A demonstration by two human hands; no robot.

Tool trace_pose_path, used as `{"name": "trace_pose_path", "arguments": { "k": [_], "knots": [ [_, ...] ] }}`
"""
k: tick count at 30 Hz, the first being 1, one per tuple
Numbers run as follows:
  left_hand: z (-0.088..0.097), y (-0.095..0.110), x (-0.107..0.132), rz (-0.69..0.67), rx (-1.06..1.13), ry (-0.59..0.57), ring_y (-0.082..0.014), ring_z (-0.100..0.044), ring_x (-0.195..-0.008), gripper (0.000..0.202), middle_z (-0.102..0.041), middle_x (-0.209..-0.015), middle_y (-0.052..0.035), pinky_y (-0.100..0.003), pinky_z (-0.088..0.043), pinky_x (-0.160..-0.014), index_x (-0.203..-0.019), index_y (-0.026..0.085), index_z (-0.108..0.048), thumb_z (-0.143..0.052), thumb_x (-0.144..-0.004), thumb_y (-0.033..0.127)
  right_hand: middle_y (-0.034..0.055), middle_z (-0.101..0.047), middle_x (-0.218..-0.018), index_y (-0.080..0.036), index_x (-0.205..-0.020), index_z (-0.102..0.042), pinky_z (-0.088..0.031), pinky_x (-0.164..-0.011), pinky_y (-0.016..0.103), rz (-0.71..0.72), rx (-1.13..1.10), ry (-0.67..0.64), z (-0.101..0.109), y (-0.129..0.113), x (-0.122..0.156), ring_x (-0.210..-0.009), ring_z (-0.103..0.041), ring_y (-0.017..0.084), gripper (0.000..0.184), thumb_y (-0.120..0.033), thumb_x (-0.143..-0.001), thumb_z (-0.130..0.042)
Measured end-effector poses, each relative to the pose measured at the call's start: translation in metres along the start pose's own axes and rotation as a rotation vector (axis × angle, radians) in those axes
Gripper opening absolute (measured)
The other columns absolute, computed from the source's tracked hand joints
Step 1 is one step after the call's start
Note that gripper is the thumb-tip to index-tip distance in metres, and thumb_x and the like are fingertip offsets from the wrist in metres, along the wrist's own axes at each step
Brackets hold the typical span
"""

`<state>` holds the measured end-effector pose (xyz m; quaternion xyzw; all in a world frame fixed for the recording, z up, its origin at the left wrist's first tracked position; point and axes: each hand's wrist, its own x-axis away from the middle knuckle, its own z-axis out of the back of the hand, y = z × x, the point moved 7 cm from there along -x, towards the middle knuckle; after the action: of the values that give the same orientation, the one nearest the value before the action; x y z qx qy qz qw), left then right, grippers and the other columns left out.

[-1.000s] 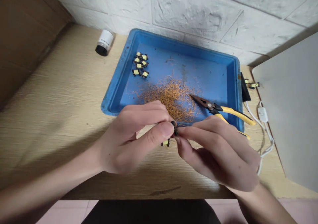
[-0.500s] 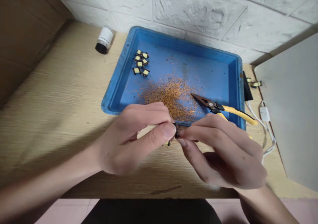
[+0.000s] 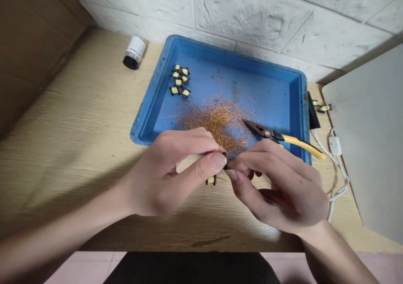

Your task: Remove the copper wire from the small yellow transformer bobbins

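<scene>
Between the thumb and fingers of my left hand (image 3: 179, 174) is a small transformer (image 3: 225, 160); only its black end shows, the rest is covered by the fingers. My right hand (image 3: 280, 187) is closed in a pinch right beside that black end, on what looks like a thin wire lead, mostly hidden. Below the fingertips, another small transformer (image 3: 211, 180) with yellow tape and black pin rows lies on the table. Just behind both hands is a heap of short copper-coloured wire bits (image 3: 217, 120) in the blue tray (image 3: 147, 103).
Long-nose pliers (image 3: 267, 133) with yellow handles rest across the tray's right side. Several taped transformers (image 3: 179, 81) sit at the tray's left. A white bottle (image 3: 135, 51) with a black cap stands at the back left. A white cable switch (image 3: 335, 145) lies at the right.
Both hands have shifted slightly; the right has turned and drawn a little inward. More of the transformer on the table shows now.
</scene>
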<state>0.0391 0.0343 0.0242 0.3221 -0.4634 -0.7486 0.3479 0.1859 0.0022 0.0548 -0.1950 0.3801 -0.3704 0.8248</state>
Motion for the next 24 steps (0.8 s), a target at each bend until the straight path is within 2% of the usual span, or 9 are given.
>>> {"name": "trace_pose_path", "arguments": {
  "k": [6,11,18,24],
  "knots": [
    [0.0023,-0.0054,0.0002,0.094,0.015,0.009,-0.0155,-0.062,-0.071,0.030,-0.069,-0.077,0.0000,-0.030,-0.047,-0.067,-0.083,0.020,-0.070,-0.053,-0.106,0.027,0.0004,-0.077,-0.082,-0.019,-0.097,-0.070,-0.061,-0.063,0.026,0.057,0.021,0.060,0.0022,0.0010,-0.0003,-0.068,-0.068,0.011,0.014,-0.007,-0.101,-0.065],
    [0.0026,-0.0050,-0.0005,0.085,-0.018,0.007,-0.0141,-0.062,-0.071,0.030,-0.069,-0.078,0.0011,-0.029,-0.047,-0.069,-0.083,0.019,-0.070,-0.053,-0.106,0.025,0.0000,-0.076,-0.081,-0.019,-0.097,-0.070,-0.059,-0.062,0.026,0.060,0.030,0.040,0.0020,-0.0007,-0.0005,-0.068,-0.067,0.011,0.015,-0.006,-0.101,-0.062],
    [0.0022,-0.0030,0.0004,0.025,-0.040,0.035,-0.0118,-0.061,-0.070,0.028,-0.066,-0.075,0.0033,-0.028,-0.046,-0.069,-0.082,0.019,-0.069,-0.055,-0.105,0.021,-0.0007,-0.073,-0.080,-0.018,-0.099,-0.070,-0.056,-0.061,0.024,0.017,-0.073,-0.003,0.0013,0.0033,-0.0007,-0.068,-0.068,0.011,0.013,-0.007,-0.101,-0.063],
    [0.0014,-0.0012,0.0004,0.001,-0.010,0.035,-0.0121,-0.058,-0.069,0.031,-0.062,-0.071,0.0038,-0.028,-0.045,-0.069,-0.074,0.020,-0.064,-0.055,-0.104,0.018,-0.0007,-0.072,-0.077,-0.018,-0.096,-0.069,-0.053,-0.059,0.025,-0.006,-0.113,0.032,0.0009,0.0062,-0.0005,-0.066,-0.063,0.011,0.014,-0.007,-0.101,-0.063]
  ]
}}
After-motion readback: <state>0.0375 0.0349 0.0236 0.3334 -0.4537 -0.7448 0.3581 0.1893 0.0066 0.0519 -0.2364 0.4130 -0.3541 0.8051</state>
